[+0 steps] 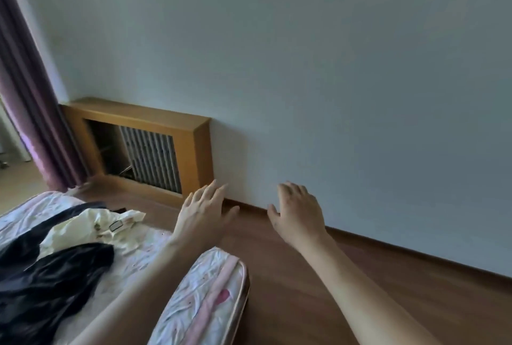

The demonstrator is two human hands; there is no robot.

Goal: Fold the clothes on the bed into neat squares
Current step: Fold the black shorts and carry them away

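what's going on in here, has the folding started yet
Not yet, by the look of it. A person stands at the corner of a bed with a pale floral sheet, both arms stretched forward over the brown wooden floor. The left hand and right hand are open and hold nothing. A crumpled black garment and a rumpled cream-yellow garment lie unfolded in a loose heap on the bed.

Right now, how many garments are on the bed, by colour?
Dark navy or black: 2, a large garment in front and a dark strip behind, possibly one piece.
Cream: 1.
Total: 3, all unfolded.
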